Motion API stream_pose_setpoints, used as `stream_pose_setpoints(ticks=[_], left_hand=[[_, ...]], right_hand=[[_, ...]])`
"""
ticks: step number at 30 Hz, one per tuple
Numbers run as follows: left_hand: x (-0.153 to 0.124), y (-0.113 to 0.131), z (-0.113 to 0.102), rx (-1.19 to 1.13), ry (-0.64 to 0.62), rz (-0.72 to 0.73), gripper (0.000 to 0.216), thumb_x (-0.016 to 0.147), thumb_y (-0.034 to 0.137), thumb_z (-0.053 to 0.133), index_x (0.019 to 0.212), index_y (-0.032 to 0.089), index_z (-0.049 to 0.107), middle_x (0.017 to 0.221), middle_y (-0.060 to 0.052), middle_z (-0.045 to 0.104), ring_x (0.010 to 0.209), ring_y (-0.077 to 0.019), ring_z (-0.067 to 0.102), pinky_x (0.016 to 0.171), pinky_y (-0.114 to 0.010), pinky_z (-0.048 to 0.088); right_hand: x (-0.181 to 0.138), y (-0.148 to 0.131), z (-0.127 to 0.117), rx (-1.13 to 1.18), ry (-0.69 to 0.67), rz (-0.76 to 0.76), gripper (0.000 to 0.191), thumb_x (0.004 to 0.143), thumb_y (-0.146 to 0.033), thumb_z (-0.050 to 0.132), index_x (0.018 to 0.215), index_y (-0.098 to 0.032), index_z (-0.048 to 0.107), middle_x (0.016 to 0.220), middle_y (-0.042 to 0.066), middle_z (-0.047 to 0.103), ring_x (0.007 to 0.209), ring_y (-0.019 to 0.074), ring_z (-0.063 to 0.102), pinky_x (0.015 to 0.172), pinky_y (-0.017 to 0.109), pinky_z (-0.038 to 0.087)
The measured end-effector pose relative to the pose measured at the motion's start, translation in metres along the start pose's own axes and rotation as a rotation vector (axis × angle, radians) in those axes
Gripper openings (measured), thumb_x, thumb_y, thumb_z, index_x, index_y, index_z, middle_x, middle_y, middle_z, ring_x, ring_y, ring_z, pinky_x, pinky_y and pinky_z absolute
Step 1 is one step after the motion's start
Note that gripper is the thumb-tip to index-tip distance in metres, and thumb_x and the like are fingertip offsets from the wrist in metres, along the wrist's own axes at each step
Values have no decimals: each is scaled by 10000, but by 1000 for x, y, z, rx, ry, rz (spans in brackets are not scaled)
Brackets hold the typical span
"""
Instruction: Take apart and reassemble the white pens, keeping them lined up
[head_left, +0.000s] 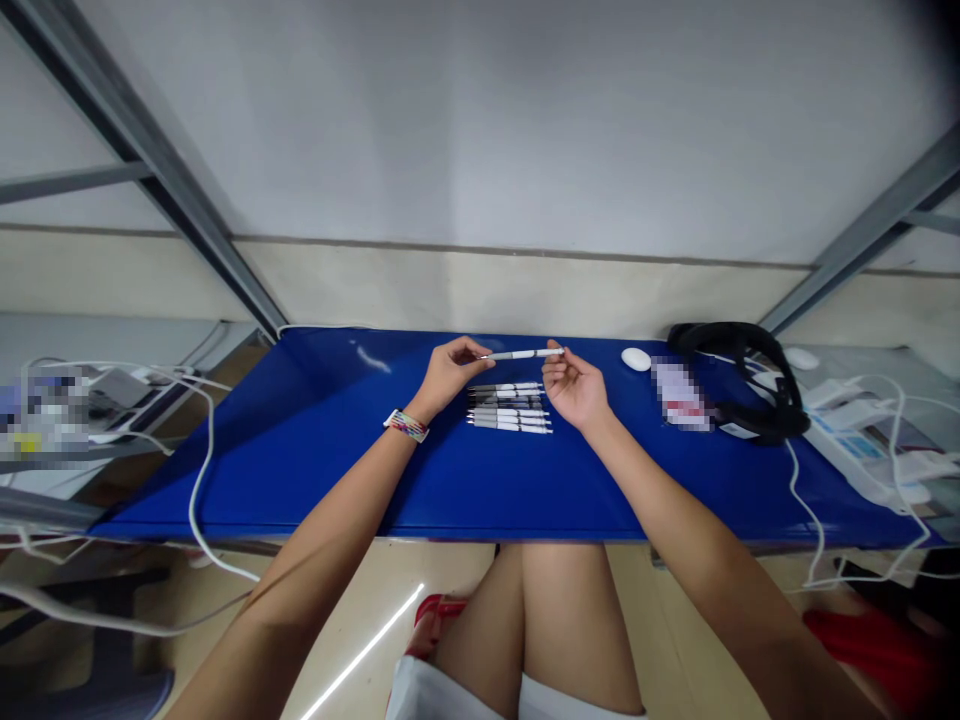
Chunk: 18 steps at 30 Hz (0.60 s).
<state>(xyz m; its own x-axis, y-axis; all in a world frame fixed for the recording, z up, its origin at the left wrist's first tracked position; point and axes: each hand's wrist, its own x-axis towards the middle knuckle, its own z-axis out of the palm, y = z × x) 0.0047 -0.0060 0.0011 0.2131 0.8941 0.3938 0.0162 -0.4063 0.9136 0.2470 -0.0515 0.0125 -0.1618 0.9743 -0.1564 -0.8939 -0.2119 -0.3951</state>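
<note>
Right now both hands are raised a little above a blue mat (315, 440), and between them they hold one white pen (523, 354) level, roughly parallel to the wall. The left hand (448, 374) pinches one end with thumb and fingertips closed on it; a coloured band (406, 425) sits on that wrist. The right hand (574, 388) has the other end between thumb and forefinger, palm turned up, the remaining fingers loosely curled. Whether the pen is being pulled apart, pushed together or only inspected is too small to tell.

Just below the held pen, between the two wrists, a row of pens (510, 407) lies on the mat, side by side and touching or nearly so, all pointing the same way. I count about six, though the far ones blur together. Judging from that tidy row, most of the handling looks done: those pens seem set down and finished, and the one in the hands is the piece in work. No loose pile of further pens shows anywhere on the mat, so it may well be the last, but parts too small to see could lie among them.

To the right, well apart from the hands, are a white mouse (636, 359) and a black headset (750, 385); white cables (196, 480) trail off both ends of the mat.
</note>
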Motion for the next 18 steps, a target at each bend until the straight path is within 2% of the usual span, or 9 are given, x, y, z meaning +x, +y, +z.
stream_pose_setpoints(ticks=[4,9,13,18], left_hand=[[1,-1,0,8,-1,0,277,761,384,903,874,179,754,875,-53,771,799,-179,685,814,-358,556],[1,-2,-1,2,3,-3,272,765,379,899,890,181,760,864,-47,766,796,-179,685,806,-355,555],[1,-3,-1,-1,2,-4,270,763,376,897,889,183,757,866,-46,767,799,-180,687,814,-359,562],[1,-4,0,2,-5,2,283,761,383,903,897,180,761,872,-49,770,799,-177,688,815,-356,561]], right_hand=[[0,0,-1,-40,-18,-10,244,1024,-246,548,1212,-174,688,801,28,685,626,123,619,534,213,580],[0,0,-1,-27,-27,2,201,1014,-178,548,1154,-159,690,738,8,648,589,97,585,536,172,551],[1,1,0,-50,-30,-15,188,1014,-221,579,1157,-182,694,776,12,668,617,107,605,544,193,562],[2,1,-1,-48,7,-2,169,1004,-152,559,1104,-184,691,711,-8,628,565,97,570,511,177,538]])
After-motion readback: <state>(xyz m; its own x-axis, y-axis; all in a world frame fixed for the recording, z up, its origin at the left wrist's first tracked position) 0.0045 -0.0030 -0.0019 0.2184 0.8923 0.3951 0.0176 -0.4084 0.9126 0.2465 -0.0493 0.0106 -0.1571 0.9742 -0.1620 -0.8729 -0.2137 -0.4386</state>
